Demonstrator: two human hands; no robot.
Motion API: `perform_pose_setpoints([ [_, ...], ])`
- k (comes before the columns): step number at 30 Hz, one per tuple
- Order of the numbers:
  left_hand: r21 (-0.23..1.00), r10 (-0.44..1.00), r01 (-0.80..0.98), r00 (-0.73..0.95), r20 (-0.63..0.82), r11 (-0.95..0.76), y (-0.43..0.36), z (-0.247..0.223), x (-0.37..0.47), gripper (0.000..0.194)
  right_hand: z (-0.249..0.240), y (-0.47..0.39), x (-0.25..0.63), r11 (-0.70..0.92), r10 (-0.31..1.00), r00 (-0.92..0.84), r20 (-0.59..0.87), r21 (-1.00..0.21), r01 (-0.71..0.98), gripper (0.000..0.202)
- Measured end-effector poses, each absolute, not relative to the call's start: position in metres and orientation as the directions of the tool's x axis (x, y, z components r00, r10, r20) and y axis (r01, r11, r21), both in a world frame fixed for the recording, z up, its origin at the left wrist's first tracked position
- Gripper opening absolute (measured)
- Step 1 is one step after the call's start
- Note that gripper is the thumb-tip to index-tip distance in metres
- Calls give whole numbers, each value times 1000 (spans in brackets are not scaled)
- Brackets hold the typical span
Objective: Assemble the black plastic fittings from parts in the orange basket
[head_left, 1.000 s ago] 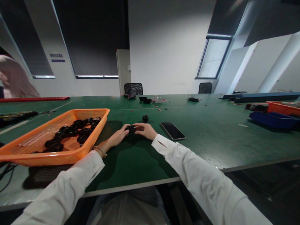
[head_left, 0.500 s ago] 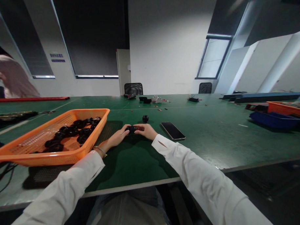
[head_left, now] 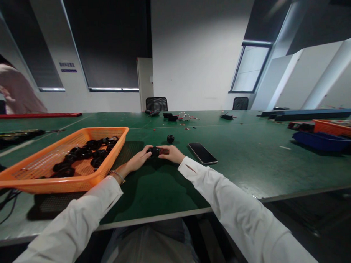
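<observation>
Between my two hands is a small black round part (head_left: 154,151), held just above the green table; its exact kind I cannot make out. My left hand (head_left: 139,158) grips its left side with thumb and fingers. From the right, my right hand (head_left: 172,153) pinches its other side, and the fingers partly cover it. A similar black round part (head_left: 170,139) stands on the table just beyond my hands. To the left, an orange plastic basket (head_left: 108,173) contains several black round parts (head_left: 85,152).
A smartphone (head_left: 202,152) lies right of my right hand. Black and white pieces (head_left: 184,116) sit farther back on the green table (head_left: 251,159). Blue (head_left: 322,140) and orange trays (head_left: 336,127) stand at the far right. A person (head_left: 14,89) is at the far left.
My right fingers have shifted very slightly around the black part. Both hands otherwise stay in place, and the basket and phone have not moved.
</observation>
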State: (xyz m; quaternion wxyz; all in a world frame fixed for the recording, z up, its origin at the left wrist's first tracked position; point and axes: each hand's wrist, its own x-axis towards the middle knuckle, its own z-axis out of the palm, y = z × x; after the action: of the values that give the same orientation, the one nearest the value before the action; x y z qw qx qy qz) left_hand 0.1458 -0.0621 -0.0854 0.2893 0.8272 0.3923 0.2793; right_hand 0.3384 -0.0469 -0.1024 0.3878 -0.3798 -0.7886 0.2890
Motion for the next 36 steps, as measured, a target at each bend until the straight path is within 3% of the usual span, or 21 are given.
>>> perform_pose_setpoints([
  [7,708,809,476,539,235,-522,-63,-85,145,39,-101,-47,338,576,814,-367,450,-706,412,47],
  [10,703,811,484,537,232,-522,-63,-84,146,40,-100,-49,337,564,819,-362,445,-740,366,53],
  [22,694,804,481,541,246,-536,-63,-84,145,38,-105,-45,336,524,832,-368,415,-804,280,42],
  [30,702,816,494,535,219,-513,-65,-83,147,39,-101,-49,335,510,844,-367,391,-796,326,40],
  [36,701,810,484,540,231,-523,-66,-82,147,40,-98,-51,336,546,833,-372,409,-714,438,37],
])
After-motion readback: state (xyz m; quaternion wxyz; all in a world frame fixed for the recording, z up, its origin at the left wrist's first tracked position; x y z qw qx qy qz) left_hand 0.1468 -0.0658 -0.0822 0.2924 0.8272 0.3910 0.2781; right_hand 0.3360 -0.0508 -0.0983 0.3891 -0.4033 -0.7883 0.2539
